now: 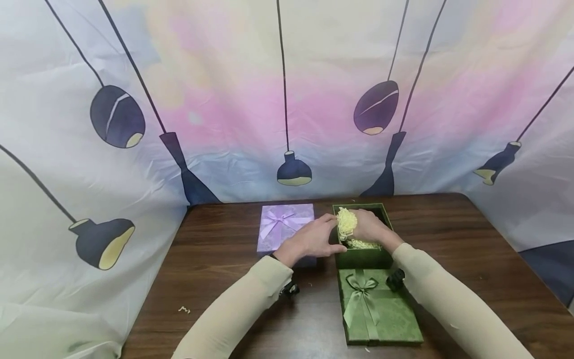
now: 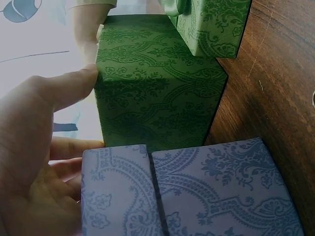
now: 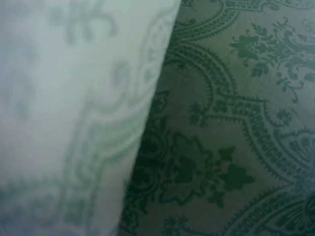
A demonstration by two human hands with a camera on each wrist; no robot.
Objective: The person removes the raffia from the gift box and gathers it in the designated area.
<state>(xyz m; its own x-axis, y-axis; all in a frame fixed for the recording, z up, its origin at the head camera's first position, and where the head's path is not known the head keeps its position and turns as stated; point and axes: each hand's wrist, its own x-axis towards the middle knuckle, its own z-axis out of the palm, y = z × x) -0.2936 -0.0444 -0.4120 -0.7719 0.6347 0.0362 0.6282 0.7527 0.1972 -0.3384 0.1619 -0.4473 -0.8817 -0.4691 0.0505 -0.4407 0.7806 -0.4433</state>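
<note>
An uncovered green gift box [image 1: 364,259] stands right of centre, with pale yellow shredded paper [image 1: 360,244] inside. My right hand [image 1: 368,227] reaches over its opening and holds a clump of the shredded paper [image 1: 346,223]; its fingertips are hidden by the clump. My left hand [image 1: 314,236] is at the box's left rim, thumb and fingers spread. In the left wrist view the left thumb meets the edge of the green box [image 2: 157,93], with the fingers close to its corner. Only green patterned surfaces [image 3: 221,123] fill the right wrist view.
The green lid [image 1: 390,311] with its bow lies in front of the green box. A closed lilac gift box [image 1: 269,237] with a ribbon bow stands to the left, partly behind my left hand. Paper shreds [image 1: 184,309] lie on the wooden table [image 1: 215,269]. A printed curtain hangs behind.
</note>
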